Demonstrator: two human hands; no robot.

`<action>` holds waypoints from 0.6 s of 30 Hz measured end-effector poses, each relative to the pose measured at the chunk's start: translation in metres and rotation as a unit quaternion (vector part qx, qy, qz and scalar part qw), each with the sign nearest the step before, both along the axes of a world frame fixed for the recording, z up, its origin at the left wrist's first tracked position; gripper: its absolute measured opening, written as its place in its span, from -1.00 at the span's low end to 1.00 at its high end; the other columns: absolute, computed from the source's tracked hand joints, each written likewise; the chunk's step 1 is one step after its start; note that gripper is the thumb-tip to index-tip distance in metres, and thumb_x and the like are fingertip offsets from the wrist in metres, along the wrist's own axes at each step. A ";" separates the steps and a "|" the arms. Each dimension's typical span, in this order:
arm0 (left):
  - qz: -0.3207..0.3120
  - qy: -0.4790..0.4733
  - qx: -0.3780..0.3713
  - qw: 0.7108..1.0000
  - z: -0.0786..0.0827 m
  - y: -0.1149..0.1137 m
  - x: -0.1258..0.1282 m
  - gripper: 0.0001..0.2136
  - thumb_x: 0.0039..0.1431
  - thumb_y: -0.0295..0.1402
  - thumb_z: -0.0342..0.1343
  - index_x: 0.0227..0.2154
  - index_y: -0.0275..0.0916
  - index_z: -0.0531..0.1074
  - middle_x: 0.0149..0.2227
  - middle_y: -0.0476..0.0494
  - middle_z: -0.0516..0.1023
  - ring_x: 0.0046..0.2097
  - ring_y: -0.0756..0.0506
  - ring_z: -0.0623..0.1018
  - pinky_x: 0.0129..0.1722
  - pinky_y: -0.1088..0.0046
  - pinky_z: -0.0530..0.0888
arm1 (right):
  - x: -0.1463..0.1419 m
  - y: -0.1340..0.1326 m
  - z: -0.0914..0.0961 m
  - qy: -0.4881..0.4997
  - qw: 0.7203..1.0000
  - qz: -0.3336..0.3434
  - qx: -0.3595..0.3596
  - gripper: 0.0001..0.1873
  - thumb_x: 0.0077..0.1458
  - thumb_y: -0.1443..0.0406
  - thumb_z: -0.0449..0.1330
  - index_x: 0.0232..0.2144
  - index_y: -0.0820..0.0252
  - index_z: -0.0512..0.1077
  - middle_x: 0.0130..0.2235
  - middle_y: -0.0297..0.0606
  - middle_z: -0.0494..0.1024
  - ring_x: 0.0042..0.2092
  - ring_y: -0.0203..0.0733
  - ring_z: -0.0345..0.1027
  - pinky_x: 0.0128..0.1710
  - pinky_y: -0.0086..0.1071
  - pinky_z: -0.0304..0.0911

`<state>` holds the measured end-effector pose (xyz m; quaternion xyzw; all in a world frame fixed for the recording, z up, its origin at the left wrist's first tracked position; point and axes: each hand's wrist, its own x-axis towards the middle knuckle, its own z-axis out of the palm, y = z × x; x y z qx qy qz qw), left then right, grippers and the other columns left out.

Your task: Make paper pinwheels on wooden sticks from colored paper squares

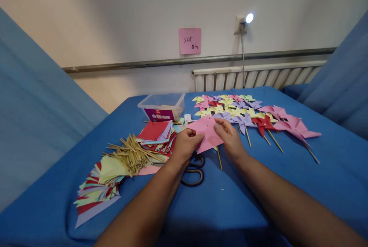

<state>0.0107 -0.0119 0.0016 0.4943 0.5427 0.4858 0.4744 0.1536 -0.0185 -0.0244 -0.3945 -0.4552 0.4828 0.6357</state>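
Observation:
Both my hands hold a folded pink paper sheet (207, 133) above the blue table (330, 178). My left hand (186, 143) pinches its left edge with fingers closed. On the sheet's right side my right hand (230, 136) grips it between thumb and fingers. Black scissors (193, 171) lie on the cloth just under my left wrist. A thin wooden stick (219, 157) lies below the sheet.
A pile of wooden sticks (133, 154) and stacks of coloured paper squares (156, 135) and folded triangles (97, 185) lie at the left. Several finished paper pinwheels (244, 113) cover the far right. A clear plastic box (162, 106) stands behind. A radiator (258, 76) lines the wall.

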 end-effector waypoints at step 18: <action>-0.062 -0.106 -0.072 0.990 -0.012 0.006 -0.002 -0.76 -0.25 -0.29 0.34 -0.60 -0.27 0.38 -0.62 0.01 0.39 -0.58 0.03 0.33 -0.56 0.50 0.20 | -0.004 0.011 -0.011 -0.048 0.999 -0.018 0.010 -0.61 -0.13 0.22 0.34 -0.20 0.12 0.39 -0.20 -0.25 0.58 -0.20 -0.09 0.47 -0.15 -0.21 0.35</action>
